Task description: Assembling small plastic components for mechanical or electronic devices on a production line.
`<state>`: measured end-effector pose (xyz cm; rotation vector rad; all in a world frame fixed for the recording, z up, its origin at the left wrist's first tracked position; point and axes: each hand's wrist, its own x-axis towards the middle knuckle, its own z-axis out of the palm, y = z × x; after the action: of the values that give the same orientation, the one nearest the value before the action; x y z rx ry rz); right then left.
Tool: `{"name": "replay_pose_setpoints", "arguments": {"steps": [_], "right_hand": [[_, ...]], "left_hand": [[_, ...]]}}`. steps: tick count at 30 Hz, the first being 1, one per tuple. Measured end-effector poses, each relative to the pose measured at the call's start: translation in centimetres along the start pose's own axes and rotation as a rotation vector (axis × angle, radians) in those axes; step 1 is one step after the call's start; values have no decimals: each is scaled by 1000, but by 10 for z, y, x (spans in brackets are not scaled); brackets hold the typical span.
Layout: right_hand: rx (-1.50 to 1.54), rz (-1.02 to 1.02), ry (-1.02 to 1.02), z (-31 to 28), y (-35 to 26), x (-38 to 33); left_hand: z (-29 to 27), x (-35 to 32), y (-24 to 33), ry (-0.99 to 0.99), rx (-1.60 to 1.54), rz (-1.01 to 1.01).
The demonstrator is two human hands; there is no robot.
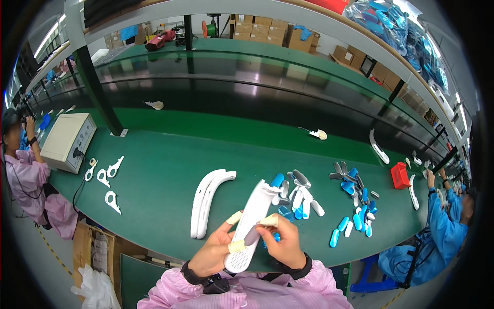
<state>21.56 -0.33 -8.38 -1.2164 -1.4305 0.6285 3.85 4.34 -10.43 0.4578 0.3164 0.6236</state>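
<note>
My left hand (213, 253) is wrapped round a long white plastic housing (256, 206), tilted with its perforated round end towards me. A greyish oval area (251, 237) shows on the housing's face. My right hand (284, 243) presses thumb and bent fingers together at the edge of that oval; what they pinch is too small to make out. Pale finger covers sit on some fingers of both hands. Left of the housing lie two curved white handle shells (203, 203), side by side. Just beyond my right hand is a pile of blue, white and grey oval covers (303, 193).
More oval covers (363, 213) lie to the right, near a red bin (399, 176). White ring-ended parts (112, 202) and a beige control box (69, 141) with a cable are at left. Beyond runs a dark conveyor (221, 98). Co-workers sit on both sides.
</note>
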Motion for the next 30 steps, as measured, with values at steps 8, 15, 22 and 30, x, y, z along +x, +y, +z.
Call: {"name": "replay_pose_setpoints", "arguments": {"steps": [8,15,22,30], "right_hand": [[-191,27,-123,-6,-7,6],[-54,20,-308,-24,-21,16],[-160,-69,-341,-29,-15,18],[-163,-106,-363,-32,-18,20]], "left_hand": [[3,-5,-1,15,95,-73],[-4,-4,-1,-25,11,-62],[-1,-4,2,-68,5,-93],[-2,-4,1,-85,3,-100]]}}
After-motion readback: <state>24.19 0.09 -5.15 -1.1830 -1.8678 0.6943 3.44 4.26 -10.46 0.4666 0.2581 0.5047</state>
